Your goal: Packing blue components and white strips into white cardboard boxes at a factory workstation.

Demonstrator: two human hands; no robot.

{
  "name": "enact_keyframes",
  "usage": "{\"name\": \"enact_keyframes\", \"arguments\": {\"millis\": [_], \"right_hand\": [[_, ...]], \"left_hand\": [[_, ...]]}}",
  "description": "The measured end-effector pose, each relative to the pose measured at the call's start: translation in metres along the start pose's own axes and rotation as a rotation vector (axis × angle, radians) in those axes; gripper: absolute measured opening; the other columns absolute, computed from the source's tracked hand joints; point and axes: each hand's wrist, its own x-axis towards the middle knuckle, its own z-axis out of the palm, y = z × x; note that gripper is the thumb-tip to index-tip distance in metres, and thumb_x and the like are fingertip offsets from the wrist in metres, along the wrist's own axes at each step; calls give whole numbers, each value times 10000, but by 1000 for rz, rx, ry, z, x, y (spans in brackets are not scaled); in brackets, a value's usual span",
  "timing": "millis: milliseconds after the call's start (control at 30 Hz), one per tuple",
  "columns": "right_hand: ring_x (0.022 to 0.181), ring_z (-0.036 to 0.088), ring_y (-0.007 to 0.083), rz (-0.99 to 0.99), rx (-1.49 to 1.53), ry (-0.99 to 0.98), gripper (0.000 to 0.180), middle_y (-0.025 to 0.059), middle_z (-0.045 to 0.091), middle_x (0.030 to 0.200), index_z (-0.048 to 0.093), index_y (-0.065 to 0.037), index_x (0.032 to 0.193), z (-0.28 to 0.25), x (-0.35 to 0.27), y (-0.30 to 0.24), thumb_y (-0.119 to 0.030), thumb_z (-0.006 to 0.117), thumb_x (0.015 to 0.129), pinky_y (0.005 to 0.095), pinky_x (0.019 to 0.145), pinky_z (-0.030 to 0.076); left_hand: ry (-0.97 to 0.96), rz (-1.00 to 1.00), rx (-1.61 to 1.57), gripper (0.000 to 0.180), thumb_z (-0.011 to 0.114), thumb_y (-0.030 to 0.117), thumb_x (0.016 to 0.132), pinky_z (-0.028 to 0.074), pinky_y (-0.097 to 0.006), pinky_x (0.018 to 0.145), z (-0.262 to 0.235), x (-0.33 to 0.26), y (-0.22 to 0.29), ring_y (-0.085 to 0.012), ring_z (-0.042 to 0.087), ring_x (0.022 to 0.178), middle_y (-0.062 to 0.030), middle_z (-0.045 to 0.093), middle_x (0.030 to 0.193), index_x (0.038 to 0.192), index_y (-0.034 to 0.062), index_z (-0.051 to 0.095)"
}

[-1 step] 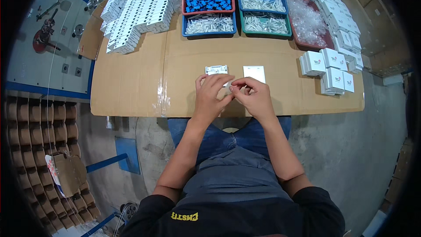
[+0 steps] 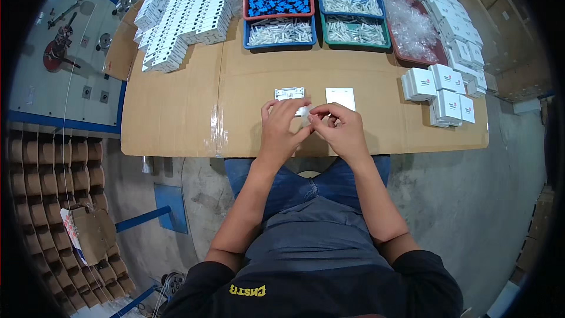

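Close together above the cardboard-covered tabletop, both hands are near its front edge. My left hand (image 2: 281,129) is arched, its fingers curved and its thumb apart from them, reaching toward the other hand's fingertips. My right hand (image 2: 343,132) has thumb and forefinger pinched at a small pale, translucent bit, too small to name. Under and beyond my left fingers lies a white rectangular housing (image 2: 289,92) with fittings inside, partly hidden. A plain white square plate (image 2: 341,97) lies just beyond my right hand.
White boxed units (image 2: 194,20) are stacked at back left. Ahead stand a red tray (image 2: 246,0) of blue parts and blue and green trays (image 2: 347,45) of small pale pieces. Clear plastic bags (image 2: 412,26) fill a dark red tray; white boxes (image 2: 450,94) are piled right.
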Motion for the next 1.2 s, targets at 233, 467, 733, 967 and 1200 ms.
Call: {"name": "enact_keyframes", "arguments": {"millis": [233, 467, 733, 967, 1200], "right_hand": [[596, 506, 51, -105, -79, -25, 147, 22, 720, 855, 778, -40, 1005, -5, 0, -5, -121, 762, 883, 225, 543, 398], [662, 575, 51, -112, 159, 2, 195, 45, 733, 909, 705, -21, 1137, -2, 0, 3, -144, 690, 986, 209, 586, 442], [927, 681, 110, 260, 624, -199, 317, 60, 723, 1122, 668, -57, 1291, 0, 4, 18, -269, 580, 1073, 259, 753, 573], [973, 705, 163, 316, 1094, -385, 302, 74, 723, 1087, 672, -34, 1245, 3, 4, 33, -253, 637, 1041, 299, 816, 590], [993, 699, 163, 357, 1024, -252, 277, 72, 721, 1067, 674, -31, 1221, 5, 2, 32, -240, 628, 1047, 297, 818, 584]], "left_hand": [[44, -46, -88, 493, 832, 158, 742, 424, -392, 1011, 1, -2, 2, -255, 643, 1114, -58, 720, 1172, 1221, 107, 723], [117, -78, -176, 514, 843, 82, 773, 468, -368, 1023, 3, -6, -5, -245, 652, 1125, -94, 716, 1166, 1268, 91, 706], [175, -133, -507, 604, 875, 44, 774, 448, -366, 1092, -3, -8, 27, -243, 615, 1230, -130, 675, 1300, 1331, 23, 641], [124, 120, -348, 633, 889, 68, 760, 462, -373, 1082, -4, -5, 28, -243, 599, 1261, -138, 644, 1355, 1338, 18, 637], [137, -98, -413, 564, 887, 64, 759, 453, -408, 1105, 1, -7, 30, -277, 585, 1311, -121, 688, 1291, 1273, 15, 662]]}}
